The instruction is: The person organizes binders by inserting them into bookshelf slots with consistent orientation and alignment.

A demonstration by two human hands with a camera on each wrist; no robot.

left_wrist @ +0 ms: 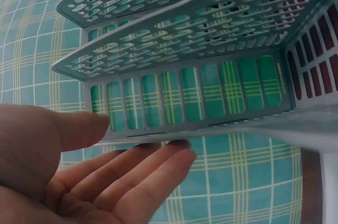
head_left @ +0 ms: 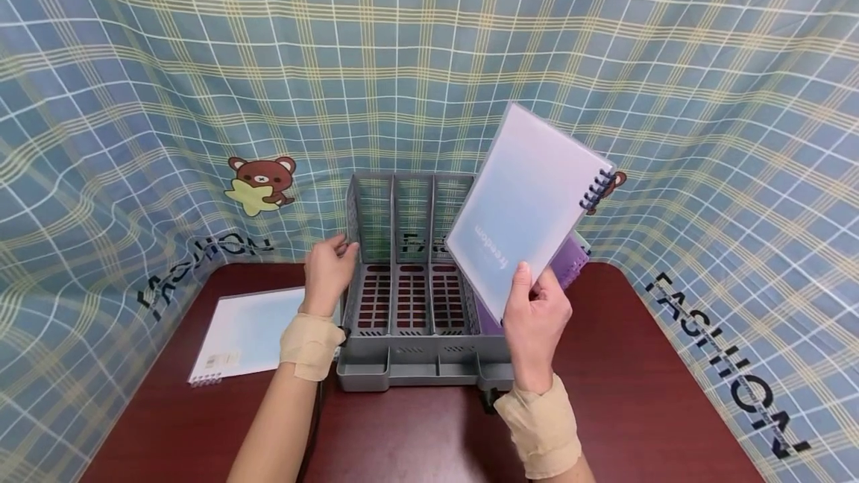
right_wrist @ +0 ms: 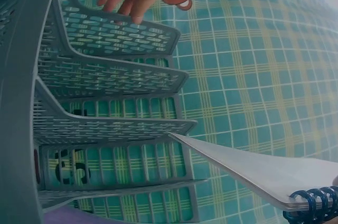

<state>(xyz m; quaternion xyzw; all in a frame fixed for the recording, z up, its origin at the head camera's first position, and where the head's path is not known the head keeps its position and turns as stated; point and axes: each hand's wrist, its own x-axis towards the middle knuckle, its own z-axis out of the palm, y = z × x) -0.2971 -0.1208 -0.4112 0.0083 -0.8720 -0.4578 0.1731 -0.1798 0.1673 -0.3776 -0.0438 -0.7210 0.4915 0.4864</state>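
My right hand (head_left: pixel 539 319) grips a spiral notebook (head_left: pixel 526 203) by its lower edge, thumb across the pale blue-white cover. The notebook is tilted in the air over the right part of a grey file rack (head_left: pixel 423 349), its dark coil at the upper right. In the right wrist view, one corner of the notebook (right_wrist: pixel 253 168) appears close to a divider's edge. My left hand (head_left: pixel 329 270) holds the rack's left side wall, thumb on the inner side and fingers on the outer side. Purple notebooks (head_left: pixel 570 263) stand in the rack's rightmost slot, partly hidden.
Another pale blue-white notebook (head_left: pixel 251 334) with a clear coil lies flat on the dark red table (head_left: pixel 416 438), left of the rack. Shallow trays run along the rack's front. A plaid curtain (head_left: pixel 429 58) hangs behind and at both sides.
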